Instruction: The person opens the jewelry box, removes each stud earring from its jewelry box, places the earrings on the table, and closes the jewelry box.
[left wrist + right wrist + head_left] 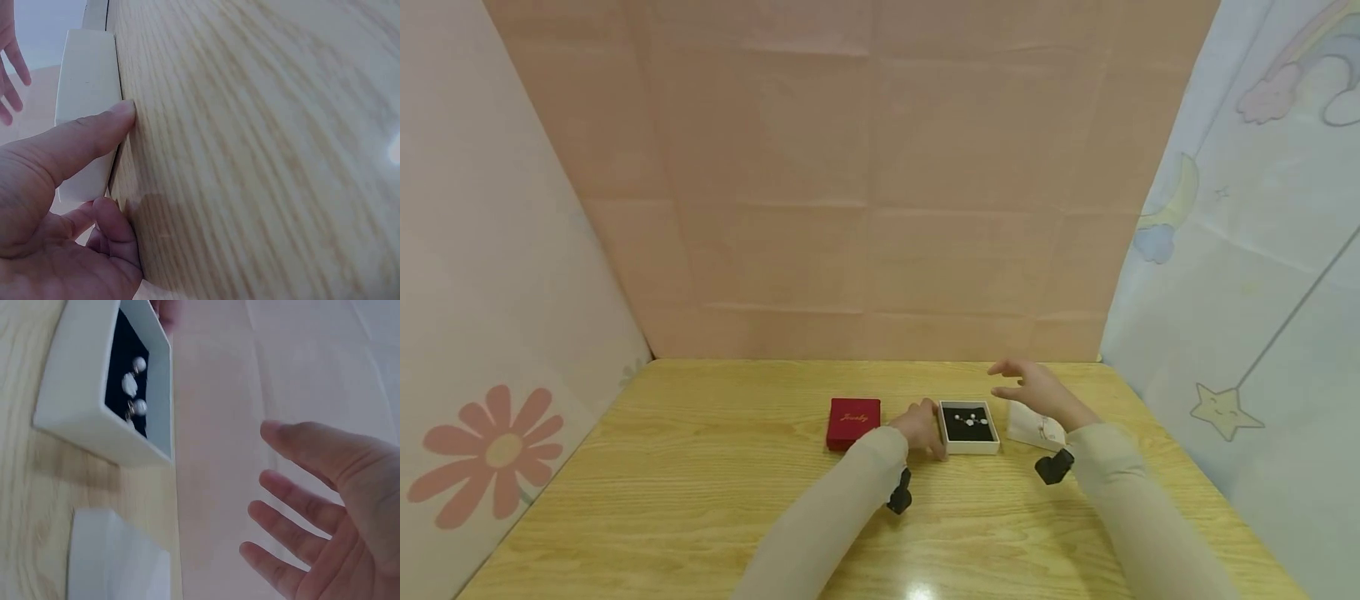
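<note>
A small white jewelry box [971, 447] lies with its top off, and pearl earrings [970, 420] rest on its black lining. At the box's left end, my left hand [919, 425] grips it. The left wrist view shows the thumb [94, 137] along one white wall of the box [90, 75], with other fingers curled at the corner. My right hand [1033, 390] is raised to the right of the box, its fingers spread and holding nothing. Below that hand lies a flat white piece [1026, 425] with a small design, partly hidden by the wrist.
A closed red box [854, 417] with gold "Jewelry" lettering sits left of my left hand, one corner covered by the sleeve. The wooden table [700, 500] ends at a pinkish-tan backdrop [850, 250]. Light patterned sheets hang at both sides.
</note>
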A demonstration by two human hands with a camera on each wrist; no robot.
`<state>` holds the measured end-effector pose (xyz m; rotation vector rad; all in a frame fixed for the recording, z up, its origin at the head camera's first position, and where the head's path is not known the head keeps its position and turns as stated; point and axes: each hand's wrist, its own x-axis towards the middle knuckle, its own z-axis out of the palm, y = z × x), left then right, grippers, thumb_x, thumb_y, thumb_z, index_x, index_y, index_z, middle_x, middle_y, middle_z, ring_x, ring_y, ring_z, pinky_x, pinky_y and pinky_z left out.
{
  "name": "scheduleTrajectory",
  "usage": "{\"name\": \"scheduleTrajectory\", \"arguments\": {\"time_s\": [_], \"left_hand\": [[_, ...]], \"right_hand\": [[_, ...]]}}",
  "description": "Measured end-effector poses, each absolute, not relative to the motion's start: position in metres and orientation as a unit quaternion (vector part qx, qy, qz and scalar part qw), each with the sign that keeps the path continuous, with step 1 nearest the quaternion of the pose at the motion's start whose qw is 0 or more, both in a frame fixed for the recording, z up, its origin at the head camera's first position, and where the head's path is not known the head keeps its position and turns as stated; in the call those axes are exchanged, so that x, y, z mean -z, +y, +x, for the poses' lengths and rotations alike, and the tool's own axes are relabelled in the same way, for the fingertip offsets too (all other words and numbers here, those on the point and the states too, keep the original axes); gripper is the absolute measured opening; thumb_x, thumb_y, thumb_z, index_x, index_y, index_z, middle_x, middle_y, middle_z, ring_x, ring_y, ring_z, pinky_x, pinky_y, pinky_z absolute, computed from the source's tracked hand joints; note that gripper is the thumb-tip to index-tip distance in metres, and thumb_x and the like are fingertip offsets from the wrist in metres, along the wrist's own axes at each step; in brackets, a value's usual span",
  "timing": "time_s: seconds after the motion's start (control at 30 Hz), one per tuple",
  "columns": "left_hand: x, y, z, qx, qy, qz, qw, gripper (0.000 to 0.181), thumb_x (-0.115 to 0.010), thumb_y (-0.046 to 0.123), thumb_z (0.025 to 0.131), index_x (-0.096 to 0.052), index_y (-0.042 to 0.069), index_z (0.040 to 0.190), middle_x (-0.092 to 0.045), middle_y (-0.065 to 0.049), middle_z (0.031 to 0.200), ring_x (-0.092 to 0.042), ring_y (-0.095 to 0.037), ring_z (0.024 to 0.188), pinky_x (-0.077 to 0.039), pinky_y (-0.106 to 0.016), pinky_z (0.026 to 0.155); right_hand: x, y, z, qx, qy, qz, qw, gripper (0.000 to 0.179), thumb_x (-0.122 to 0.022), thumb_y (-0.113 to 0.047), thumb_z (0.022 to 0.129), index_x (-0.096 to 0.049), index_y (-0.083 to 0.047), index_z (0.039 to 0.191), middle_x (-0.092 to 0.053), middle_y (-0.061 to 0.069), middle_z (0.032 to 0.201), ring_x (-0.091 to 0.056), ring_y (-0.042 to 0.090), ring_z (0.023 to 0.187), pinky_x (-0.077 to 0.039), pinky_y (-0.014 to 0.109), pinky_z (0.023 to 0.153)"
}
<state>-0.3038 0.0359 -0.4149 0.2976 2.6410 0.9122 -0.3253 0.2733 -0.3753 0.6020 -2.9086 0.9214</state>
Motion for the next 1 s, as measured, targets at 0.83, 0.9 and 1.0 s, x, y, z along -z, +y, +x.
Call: {"name": "scheduleTrajectory", "arguments": {"time_s": [0.83, 0.9, 1.0], "left_hand": [[0.414, 0.039, -0.303, -0.318, 0.926, 0.106, 0.172, 0.07, -0.089, 0.017, 0.068, -0.048, 0.011, 0.125, -0.049, -0.01, 0.114, -0.05, -0.023, 0.098, -0.044, -0.045, 0.095], [0.415, 0.039, -0.305, -0.317, 0.926, 0.106, 0.174, 0.071, -0.089, 0.017, 0.068, -0.047, 0.011, 0.125, -0.049, -0.01, 0.115, -0.05, -0.023, 0.099, -0.044, -0.045, 0.095], [0.417, 0.039, -0.307, -0.319, 0.926, 0.105, 0.175, 0.072, -0.089, 0.018, 0.068, -0.047, 0.011, 0.126, -0.049, -0.01, 0.116, -0.05, -0.024, 0.1, -0.044, -0.046, 0.096]], "right_hand": [[0.411, 0.247, -0.327, -0.246, -0.943, 0.22, -0.052, 0.015, -0.07, -0.009, 0.087, -0.067, -0.008, 0.102, -0.067, 0.01, 0.108, -0.061, 0.038, 0.104, -0.05, 0.051, 0.088], [0.412, 0.247, -0.327, -0.242, -0.943, 0.224, -0.054, 0.017, -0.071, -0.009, 0.087, -0.067, -0.009, 0.103, -0.067, 0.011, 0.109, -0.06, 0.04, 0.105, -0.049, 0.052, 0.088], [0.414, 0.247, -0.328, -0.249, -0.942, 0.217, -0.061, 0.018, -0.072, -0.009, 0.086, -0.067, -0.01, 0.104, -0.065, 0.012, 0.113, -0.059, 0.043, 0.108, -0.049, 0.053, 0.089]]}}
